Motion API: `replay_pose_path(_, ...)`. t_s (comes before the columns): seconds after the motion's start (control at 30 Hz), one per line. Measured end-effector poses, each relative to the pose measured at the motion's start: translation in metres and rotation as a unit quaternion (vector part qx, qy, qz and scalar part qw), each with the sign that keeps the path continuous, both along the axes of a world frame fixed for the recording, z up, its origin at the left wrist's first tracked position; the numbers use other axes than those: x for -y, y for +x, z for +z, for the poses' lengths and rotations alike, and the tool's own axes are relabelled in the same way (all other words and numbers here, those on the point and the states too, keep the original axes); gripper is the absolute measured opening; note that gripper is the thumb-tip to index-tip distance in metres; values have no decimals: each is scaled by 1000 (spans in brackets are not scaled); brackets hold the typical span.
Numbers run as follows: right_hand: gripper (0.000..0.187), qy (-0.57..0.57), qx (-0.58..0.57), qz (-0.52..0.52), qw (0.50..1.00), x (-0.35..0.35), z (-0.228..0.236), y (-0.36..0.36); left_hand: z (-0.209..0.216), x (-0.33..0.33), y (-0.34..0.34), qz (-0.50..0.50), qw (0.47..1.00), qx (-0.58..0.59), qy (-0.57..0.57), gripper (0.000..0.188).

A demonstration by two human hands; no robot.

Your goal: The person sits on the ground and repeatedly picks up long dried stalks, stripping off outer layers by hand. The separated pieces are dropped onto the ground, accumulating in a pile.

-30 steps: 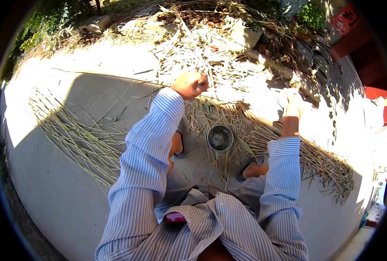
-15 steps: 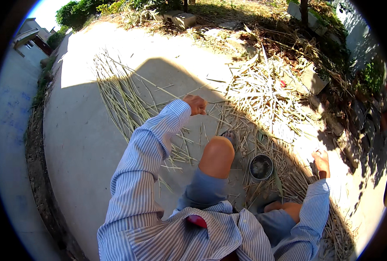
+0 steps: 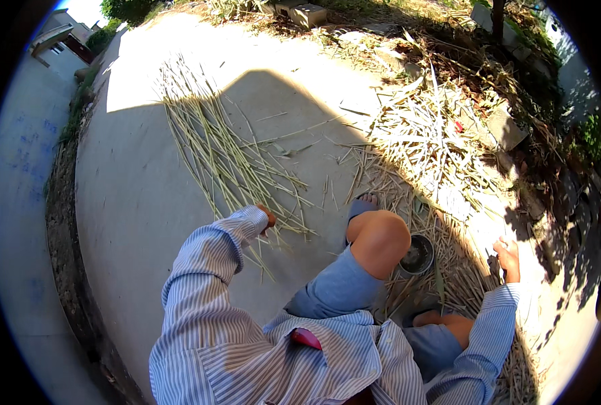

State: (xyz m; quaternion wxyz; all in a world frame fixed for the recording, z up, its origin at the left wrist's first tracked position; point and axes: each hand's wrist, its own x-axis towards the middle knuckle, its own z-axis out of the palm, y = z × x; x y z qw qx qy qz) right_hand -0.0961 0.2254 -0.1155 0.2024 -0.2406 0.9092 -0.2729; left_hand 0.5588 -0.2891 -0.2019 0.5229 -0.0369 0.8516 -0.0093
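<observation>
My left hand (image 3: 266, 220) is low over the near ends of a loose spread of long, thin pale-green stalks (image 3: 229, 152) on the concrete. Its fingers point down and are mostly hidden, so whether it grips a stalk is unclear. Out to the right, my right hand (image 3: 508, 259) is closed, with the fingers curled. Something small and dark shows beside it, too unclear to name. It is just above a bundle of cut, dry-looking stalks (image 3: 466, 287) beside my right leg. A round dark metal bowl (image 3: 418, 255) stands between my legs, partly covered by my left knee.
A heap of pale husks and leaves (image 3: 418, 131) lies ahead to the right, half in sunlight. Behind it are stone blocks (image 3: 506, 128) and dry brush. A gutter (image 3: 64, 223) and a grey wall (image 3: 17, 202) run along the left. Loose stalk bits litter the ground near my foot.
My left hand has moved back toward me and left, down to the stalks' near ends. My left knee has swung right, over part of the bowl. My right hand stays nearly in place.
</observation>
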Motion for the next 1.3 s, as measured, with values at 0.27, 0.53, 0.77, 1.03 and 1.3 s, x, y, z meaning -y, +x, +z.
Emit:
replay_pose_path(0.27, 49, -59, 63, -92, 992, 0, 69, 42, -6, 1, -6, 87, 992, 48, -80, 38)
replay_pose_path(0.53, 43, -3, 134, -251, 959, -107, 91, 26, -21, -9, -81, 207, 909, -346, 100, 37)
replay_pose_path(0.77, 26, -171, 217, -417, 866, -215, -107, 128, 116, -51, -285, 213, 804, -543, 113, 24)
replay_pose_path(1.03, 19, -181, 183, -602, 756, -214, -175, 184, 237, -237, -445, 112, 739, -626, 221, 17)
replay_pose_path(1.3, 33, -105, 32, -581, 806, -244, -165, 97, 161, -357, -498, -124, 760, -562, 301, 16)
